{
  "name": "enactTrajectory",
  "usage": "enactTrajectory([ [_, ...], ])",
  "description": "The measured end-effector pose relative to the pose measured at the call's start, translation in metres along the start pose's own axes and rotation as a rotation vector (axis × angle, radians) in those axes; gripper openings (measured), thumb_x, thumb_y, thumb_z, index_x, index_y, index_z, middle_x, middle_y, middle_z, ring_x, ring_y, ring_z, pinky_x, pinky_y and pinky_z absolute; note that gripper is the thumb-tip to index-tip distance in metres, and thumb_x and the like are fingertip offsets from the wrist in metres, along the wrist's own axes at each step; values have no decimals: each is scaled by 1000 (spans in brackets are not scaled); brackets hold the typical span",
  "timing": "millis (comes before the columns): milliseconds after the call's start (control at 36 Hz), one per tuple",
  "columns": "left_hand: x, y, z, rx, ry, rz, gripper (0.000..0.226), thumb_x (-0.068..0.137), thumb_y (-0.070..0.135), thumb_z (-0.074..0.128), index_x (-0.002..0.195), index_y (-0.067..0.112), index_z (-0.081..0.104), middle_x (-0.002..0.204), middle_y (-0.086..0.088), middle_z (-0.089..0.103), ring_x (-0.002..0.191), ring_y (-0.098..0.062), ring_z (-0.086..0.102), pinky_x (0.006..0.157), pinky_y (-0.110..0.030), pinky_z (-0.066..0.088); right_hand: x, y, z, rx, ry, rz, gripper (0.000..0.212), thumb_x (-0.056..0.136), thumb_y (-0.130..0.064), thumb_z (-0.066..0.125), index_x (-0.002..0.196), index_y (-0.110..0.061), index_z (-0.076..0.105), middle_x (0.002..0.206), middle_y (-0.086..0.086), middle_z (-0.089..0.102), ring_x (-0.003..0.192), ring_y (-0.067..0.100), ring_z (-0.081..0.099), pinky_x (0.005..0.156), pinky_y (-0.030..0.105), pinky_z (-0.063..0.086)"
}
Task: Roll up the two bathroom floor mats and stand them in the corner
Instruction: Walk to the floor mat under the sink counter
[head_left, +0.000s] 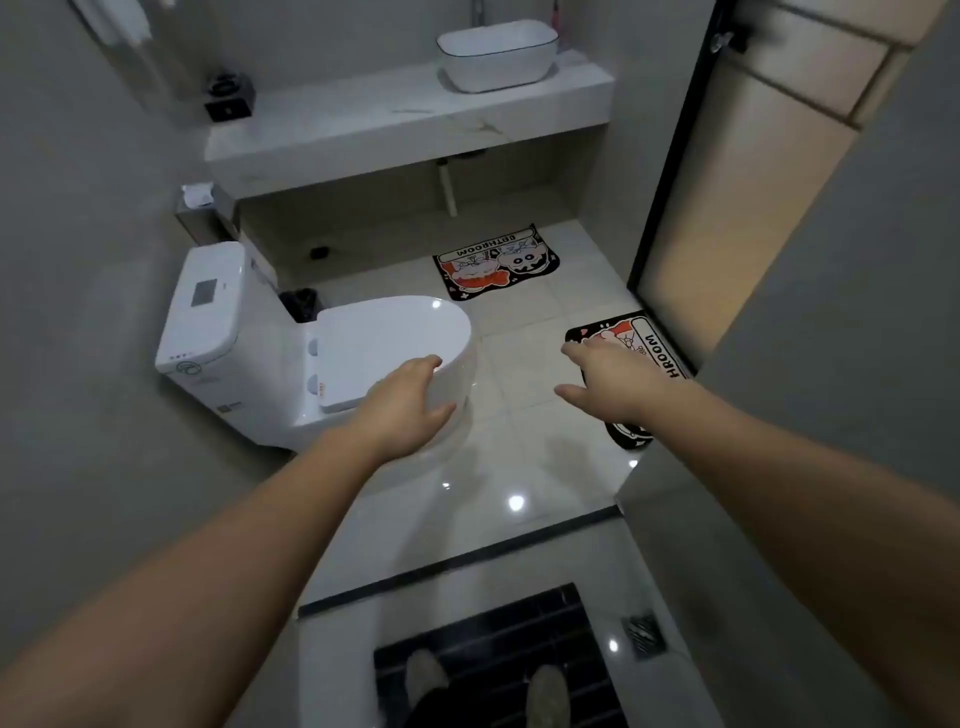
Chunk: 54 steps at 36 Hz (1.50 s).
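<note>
Tiled bathroom floor (519, 332): far mat (497, 262) flat at twelve o'clock, near mat (652, 364) flat at two o'clock, apparently part-hidden; left hand (410, 402) and right hand (613, 379) outstretched, spread, empty; neither mat rolled, everything left.

On the glossy pale tiled floor (519, 322), the black cartoon-printed fabric mat (497, 262) lies flat toward the far edge, just before the white stone vanity shelf (405, 124). The white oval ceramic basin (496, 54) sits on that shelf's right end. The second black cartoon-printed mat (654, 343) lies flat at the floor's right edge, beside the dark-framed door (670, 171). The white ceramic toilet (311, 358) stands at the floor's left edge, against the wall.
</note>
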<state>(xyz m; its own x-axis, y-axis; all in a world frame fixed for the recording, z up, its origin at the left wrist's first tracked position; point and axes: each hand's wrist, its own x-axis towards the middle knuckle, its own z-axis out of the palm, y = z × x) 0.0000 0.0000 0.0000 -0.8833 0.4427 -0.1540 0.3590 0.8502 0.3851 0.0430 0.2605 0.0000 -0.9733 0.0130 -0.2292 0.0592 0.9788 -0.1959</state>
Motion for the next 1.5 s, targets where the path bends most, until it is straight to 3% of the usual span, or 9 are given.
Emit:
enactTrajectory([
  [167,39,-2,-1,-11,-21,-7,64,91,38,55,145,15,29,151,-6,35,137,-24,35,112,-39,31,34,6,-7,5,-15,34,60,90,-45,51,140,-15,35,136,12,47,123,31,46,94,44,46],
  [278,73,-13,-2,-14,-25,0,65,91,39,54,146,16,28,152,-5,34,137,-24,35,112,-39,31,63,9,-13,3,5,47,54,90,-45,51,134,-15,39,128,12,50,113,32,52,88,42,48],
  [500,159,-39,-17,-32,-72,17,64,93,38,53,147,17,26,154,-3,32,139,-23,33,113,-39,30,144,8,-34,14,15,106,60,91,-44,50,142,-15,34,143,11,42,126,31,45,98,41,43],
  [944,296,-79,-49,-3,-114,81,63,93,37,53,147,17,28,153,-4,33,137,-25,35,112,-41,30,258,18,-55,57,35,214,46,90,-42,52,125,-12,48,123,10,54,110,30,54,84,39,48],
  [1083,330,-77,-47,-26,-109,76,61,93,37,53,146,18,29,152,-3,35,137,-25,36,112,-40,30,286,35,-59,49,44,227,53,91,-40,51,136,-13,41,133,12,50,119,30,50,90,38,46],
  [1500,491,-36,-32,-68,-86,-40,62,94,35,51,147,15,27,153,-5,32,138,-24,34,113,-37,28,453,146,-98,-13,-25,78,56,93,-38,49,142,-15,34,137,11,47,118,30,51,94,41,45],
])
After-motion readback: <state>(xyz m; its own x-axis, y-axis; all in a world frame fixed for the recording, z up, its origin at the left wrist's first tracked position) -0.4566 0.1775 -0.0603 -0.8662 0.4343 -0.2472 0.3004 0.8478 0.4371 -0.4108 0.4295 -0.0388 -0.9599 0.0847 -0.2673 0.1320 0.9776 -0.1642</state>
